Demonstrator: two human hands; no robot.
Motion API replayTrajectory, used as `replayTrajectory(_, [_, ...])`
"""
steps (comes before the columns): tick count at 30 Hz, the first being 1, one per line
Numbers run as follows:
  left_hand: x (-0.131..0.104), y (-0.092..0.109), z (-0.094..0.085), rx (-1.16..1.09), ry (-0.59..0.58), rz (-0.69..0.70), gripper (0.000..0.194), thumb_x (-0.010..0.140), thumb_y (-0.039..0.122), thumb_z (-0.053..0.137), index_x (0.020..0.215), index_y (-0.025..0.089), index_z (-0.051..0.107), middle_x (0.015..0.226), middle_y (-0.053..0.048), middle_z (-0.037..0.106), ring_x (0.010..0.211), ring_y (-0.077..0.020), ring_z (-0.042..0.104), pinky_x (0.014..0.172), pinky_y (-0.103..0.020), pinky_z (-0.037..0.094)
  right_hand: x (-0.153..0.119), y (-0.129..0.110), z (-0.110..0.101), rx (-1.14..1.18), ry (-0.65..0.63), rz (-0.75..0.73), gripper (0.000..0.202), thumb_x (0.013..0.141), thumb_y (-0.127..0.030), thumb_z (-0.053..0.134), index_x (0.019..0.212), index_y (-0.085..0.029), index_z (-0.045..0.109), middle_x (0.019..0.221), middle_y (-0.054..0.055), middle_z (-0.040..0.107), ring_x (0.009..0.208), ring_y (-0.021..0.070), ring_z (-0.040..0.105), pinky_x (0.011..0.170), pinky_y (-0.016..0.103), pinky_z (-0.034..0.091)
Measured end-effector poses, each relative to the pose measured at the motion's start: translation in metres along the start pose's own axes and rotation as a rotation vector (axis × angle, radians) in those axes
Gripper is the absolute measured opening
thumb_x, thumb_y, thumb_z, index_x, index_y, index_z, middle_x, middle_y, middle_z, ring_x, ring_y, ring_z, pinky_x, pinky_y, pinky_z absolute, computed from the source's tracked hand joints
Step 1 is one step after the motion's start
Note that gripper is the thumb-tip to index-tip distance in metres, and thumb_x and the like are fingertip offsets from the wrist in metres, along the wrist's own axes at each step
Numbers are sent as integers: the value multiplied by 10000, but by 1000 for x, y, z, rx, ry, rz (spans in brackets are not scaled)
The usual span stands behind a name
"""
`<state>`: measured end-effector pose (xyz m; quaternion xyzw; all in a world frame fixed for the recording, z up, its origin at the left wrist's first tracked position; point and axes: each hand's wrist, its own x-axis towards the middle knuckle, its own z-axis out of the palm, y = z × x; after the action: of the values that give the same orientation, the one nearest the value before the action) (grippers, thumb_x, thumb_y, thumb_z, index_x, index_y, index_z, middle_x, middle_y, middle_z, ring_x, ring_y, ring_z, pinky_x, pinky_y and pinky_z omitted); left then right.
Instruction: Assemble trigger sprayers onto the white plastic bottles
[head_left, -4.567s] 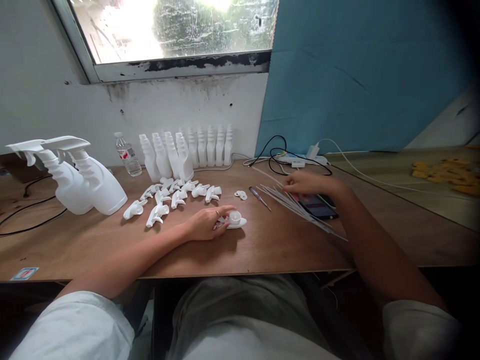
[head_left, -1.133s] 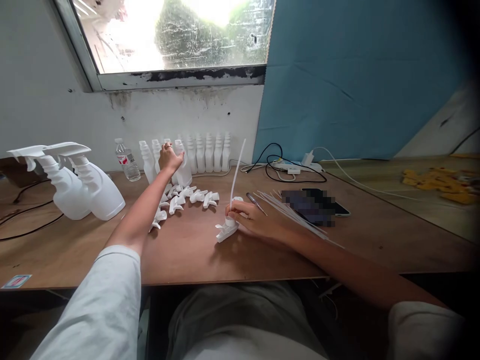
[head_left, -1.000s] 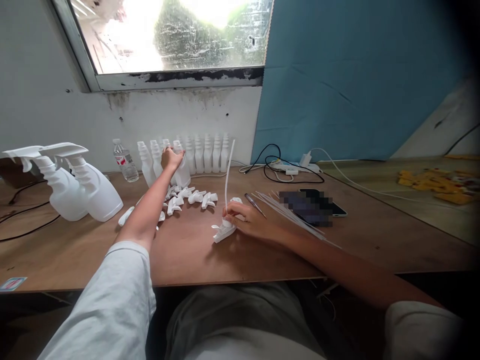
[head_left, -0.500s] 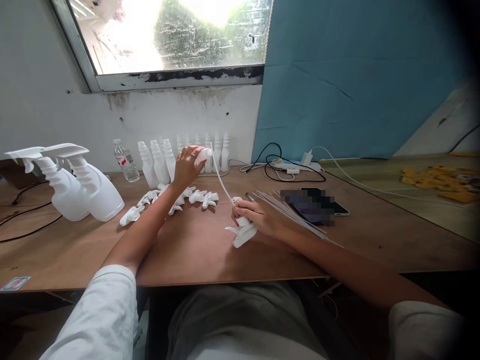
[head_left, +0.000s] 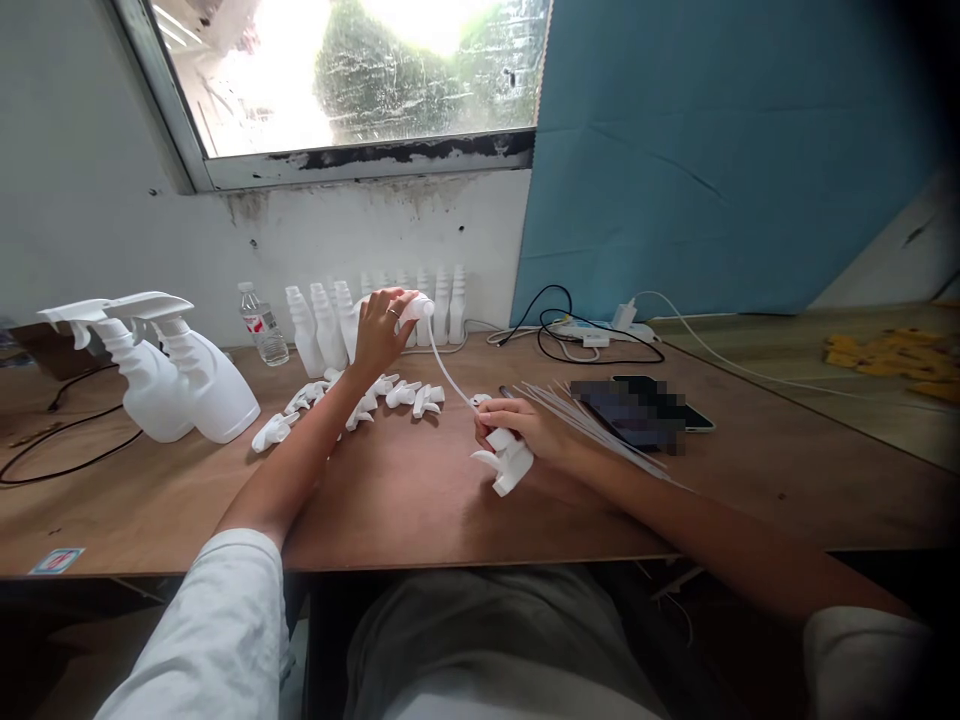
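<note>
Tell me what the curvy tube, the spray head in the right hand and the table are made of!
Curvy tube: probably soft plastic, smooth and white; it bends without a kink. Spray head: likely hard plastic, smooth white, with moulded-looking edges. Table: maybe wood or wood-look board, brown with a faint sheen.

Two sprayers [head_left: 210,392] stood left on the table [head_left: 409,500], a water bottle [head_left: 265,330] behind them. Bottles [head_left: 327,325] lined the wall [head_left: 487,215], spray heads [head_left: 403,393] strewn before them. One bottle [head_left: 422,305] sat in the left hand [head_left: 381,325], one spray head [head_left: 511,462] in the right hand [head_left: 523,422], a tube [head_left: 450,375] between. Straws [head_left: 600,429] lay beyond the right forearm [head_left: 660,510], phones [head_left: 637,415] to their right.
</note>
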<state>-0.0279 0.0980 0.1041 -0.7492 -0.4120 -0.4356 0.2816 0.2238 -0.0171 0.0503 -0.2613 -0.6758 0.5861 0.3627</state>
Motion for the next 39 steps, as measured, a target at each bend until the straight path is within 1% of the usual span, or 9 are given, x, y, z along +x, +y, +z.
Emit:
replayTrajectory(5, [4,2,-10,-63,3,-52,446,937,480,452,1299,230,524,1246,-118,547,1183,-279,495,1006,-382,356,-1,-28,-13,211,116,-106,454,776,-298,653,1173,-253,440,630,-58,569,396,89,434,358,196,329])
replayTrajectory(7, [6,1,-16,-61,0,-77,456,930,499,455,1291,231,530,1247,-119,546,1186,-284,490,1009,-389,356,-1,-41,-24,249,127,-118,371,792,-329,659,1097,-268,457,632,-65,555,330,76,379,301,199,290])
replayTrajectory(14, [10,2,-27,-11,-93,5,420,942,456,452,1302,253,522,1276,-102,542,1178,-289,483,999,-409,341,-3,-64,-55,415,161,211,194,878,-378,575,904,-189,544,800,44,627,398,63,385,312,210,291])
replayTrajectory(19, [16,15,-37,-58,-198,56,384,898,393,556,1243,225,583,1225,-95,585,1145,-284,509,984,-413,367,-5,-79,-62,531,268,-50,262,925,-392,481,871,-172,613,911,59,633,678,108,576,505,211,456])
replayTrajectory(21, [20,22,-43,-145,-229,43,388,855,382,619,1200,204,620,1174,-86,612,1084,-263,551,942,-382,412,-4,-91,-62,478,254,-174,328,935,-426,449,866,-172,646,900,56,627,790,132,608,598,236,500])
replayTrajectory(24, [24,38,-55,-315,-295,13,387,799,399,677,1133,203,666,1049,-58,647,926,-209,601,800,-312,474,-1,-109,-55,279,242,-307,204,796,-387,663,876,-199,667,964,50,626,897,159,617,653,247,530])
replayTrajectory(27, [25,56,-65,-444,-412,26,353,758,432,706,1034,211,706,936,-38,653,806,-170,598,703,-274,479,7,-120,-40,47,242,-372,341,649,-242,805,950,-199,650,910,33,629,769,140,611,573,242,512])
replayTrajectory(30, [24,72,-71,-568,-497,-6,384,711,464,737,979,190,709,936,-48,654,784,-158,602,646,-251,482,18,-119,-24,-114,290,-459,320,687,-250,803,933,-188,608,820,13,617,609,100,556,489,236,455])
replayTrajectory(39, [24,82,-76,-703,-701,-155,409,625,466,798,797,150,603,594,14,614,515,-99,527,497,-228,409,44,-96,-6,-271,427,-563,266,737,-321,770,886,-203,584,828,-3,604,794,137,589,644,250,507])
